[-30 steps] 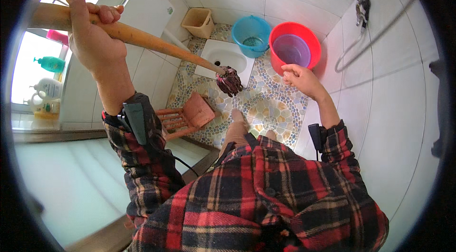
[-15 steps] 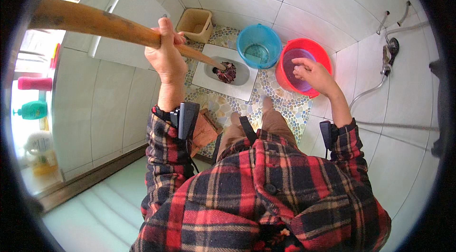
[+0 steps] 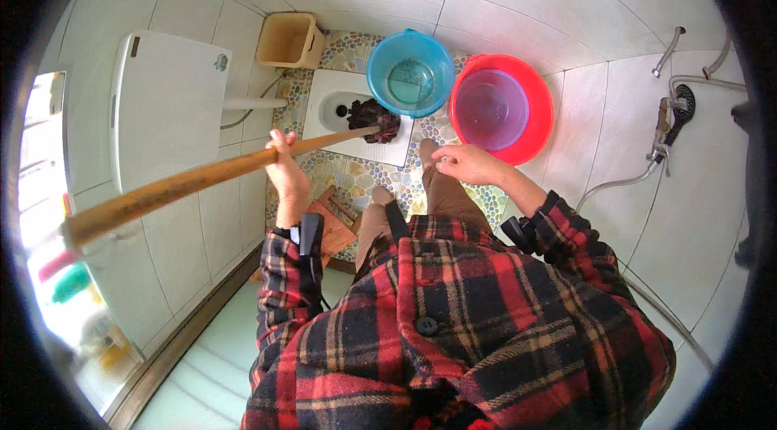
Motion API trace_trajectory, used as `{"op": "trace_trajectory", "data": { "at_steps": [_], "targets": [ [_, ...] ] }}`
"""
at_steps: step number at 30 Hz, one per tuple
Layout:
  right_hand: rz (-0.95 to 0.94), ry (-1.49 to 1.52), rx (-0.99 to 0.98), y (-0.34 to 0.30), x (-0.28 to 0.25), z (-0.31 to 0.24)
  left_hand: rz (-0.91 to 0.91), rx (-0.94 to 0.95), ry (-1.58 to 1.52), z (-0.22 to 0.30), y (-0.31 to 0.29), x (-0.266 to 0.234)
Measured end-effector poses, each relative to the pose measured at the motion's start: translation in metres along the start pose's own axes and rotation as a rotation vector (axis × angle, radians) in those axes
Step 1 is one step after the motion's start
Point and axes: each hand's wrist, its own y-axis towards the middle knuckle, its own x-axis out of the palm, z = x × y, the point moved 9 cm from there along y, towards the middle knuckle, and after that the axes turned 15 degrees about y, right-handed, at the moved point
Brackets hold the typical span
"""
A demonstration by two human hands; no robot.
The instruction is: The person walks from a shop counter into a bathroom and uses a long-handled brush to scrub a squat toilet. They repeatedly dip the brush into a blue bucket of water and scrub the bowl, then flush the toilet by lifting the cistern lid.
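My left hand (image 3: pixel 287 175) is wrapped round the long wooden handle of a mop (image 3: pixel 202 185). The handle slants from the near left down towards the floor. At its far end a dark red cloth mop head (image 3: pixel 374 121) lies on the right side of the white squat toilet (image 3: pixel 368 151), partly over the basin. My right hand (image 3: pixel 469 164) hovers above my thigh, just short of the red bucket (image 3: pixel 541 126). Its fingers are loosely bent and apart, with nothing seen in them. Beside the mop head stands a blue bucket (image 3: pixel 411 65) with some water in it.
A purple tub (image 3: pixel 490 110) sits inside the red bucket. A beige bin (image 3: pixel 287 37) stands in the far left corner. A small wooden stool (image 3: pixel 333 227) is by my left foot. A white cistern (image 3: pixel 170 106) hangs on the left wall, a shower head (image 3: pixel 682 106) on the right.
The mop head has moved out of the toilet basin to its right edge. The handle's near end has swung lower, and my right hand has drawn back from over the red bucket.
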Motion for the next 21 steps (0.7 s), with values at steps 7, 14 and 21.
{"op": "trace_trajectory", "data": {
  "at_steps": [7, 14, 21],
  "targets": [
    [0.245, 0.03, 0.078, -0.016, -0.063, 0.018, -0.209, -0.112, 0.041, -0.039, -0.006, 0.025],
    [0.508, 0.106, 0.093, -0.068, -0.088, 0.048, -0.409, -0.101, 0.096, -0.016, -0.003, 0.044],
    [0.499, 0.144, 0.071, -0.109, -0.066, 0.085, -0.354, 0.008, 0.099, 0.036, 0.001, 0.056]
  ]
}}
